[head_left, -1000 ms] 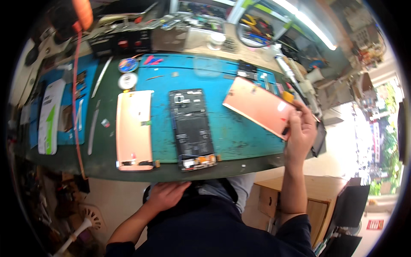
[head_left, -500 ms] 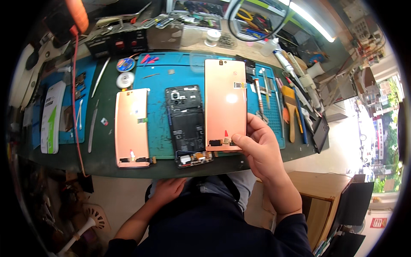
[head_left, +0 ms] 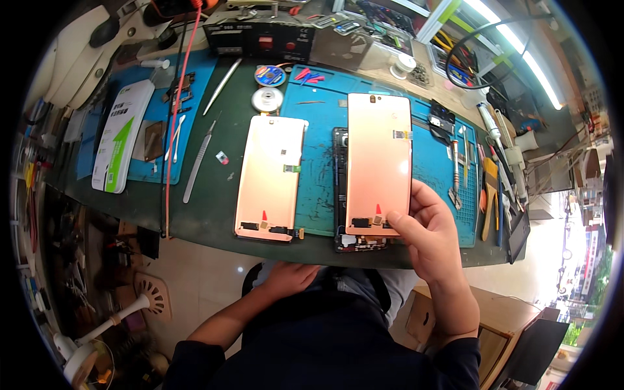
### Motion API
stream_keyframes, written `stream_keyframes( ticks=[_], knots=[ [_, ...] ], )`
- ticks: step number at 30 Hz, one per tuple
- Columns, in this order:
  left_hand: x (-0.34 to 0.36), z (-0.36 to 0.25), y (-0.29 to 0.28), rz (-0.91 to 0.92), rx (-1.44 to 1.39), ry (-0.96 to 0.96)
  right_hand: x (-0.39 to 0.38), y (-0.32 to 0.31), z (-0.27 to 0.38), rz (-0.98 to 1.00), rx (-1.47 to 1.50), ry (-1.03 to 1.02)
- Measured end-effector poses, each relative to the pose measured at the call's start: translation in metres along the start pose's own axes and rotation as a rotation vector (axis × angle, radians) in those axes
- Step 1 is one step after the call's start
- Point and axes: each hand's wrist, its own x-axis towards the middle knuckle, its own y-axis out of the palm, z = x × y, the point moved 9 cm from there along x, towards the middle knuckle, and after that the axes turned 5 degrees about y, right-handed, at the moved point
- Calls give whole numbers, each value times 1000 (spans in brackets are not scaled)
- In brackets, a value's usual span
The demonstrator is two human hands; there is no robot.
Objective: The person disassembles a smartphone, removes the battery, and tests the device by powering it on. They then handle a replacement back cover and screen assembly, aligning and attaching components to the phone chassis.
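My right hand (head_left: 432, 237) is shut on a phone screen panel (head_left: 379, 166), pinching its lower right corner with the thumb on top. The panel's copper-coloured back faces up, with a small flex label and black connectors near the bottom. Behind it, partly covered, lies an opened black phone body (head_left: 340, 188) with its lower circuit parts bare. A second copper-backed screen panel (head_left: 270, 179) rests on the mat to the left, a short flex tail at its lower right. My left hand (head_left: 290, 278) lies flat on my thigh below the table edge, holding nothing that I can see.
A blue work mat (head_left: 315, 208) covers part of the green bench. Left are tweezers (head_left: 199, 162), a white-green box (head_left: 123, 136) and hanging cables (head_left: 174, 123). Solder reels (head_left: 267, 100) stand behind the second panel. A brush (head_left: 489, 195) and screwdriver (head_left: 456, 166) lie right.
My view has turned left, so the bench things appear farther right. The held panel now overlaps the phone body instead of standing beside it. My left hand stays on my lap.
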Motion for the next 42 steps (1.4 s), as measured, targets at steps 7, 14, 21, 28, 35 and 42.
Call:
stream_keyframes(
  ticks=[7, 14, 21, 28, 35, 42],
  knots=[
    [-10, 4, 7, 31, -22, -50, 6, 4, 5, -31, -52, -16],
    [-14, 8, 13, 52, -12, -29, 13, 9, 8, -48, -102, 24],
    [-15, 10, 10, 35, -18, -29, 19, 22, 22, -52, -183, -30],
    [-1, 3, 0, 33, -172, -25, 23, 21, 19, -55, -176, 59],
    [16, -49, -176, -372, 203, 279, 22, 8, 17, -79, -148, 56],
    [50, -12, -217, -337, 514, -33, 21, 8, 14, -7, -124, 61]
  ],
)
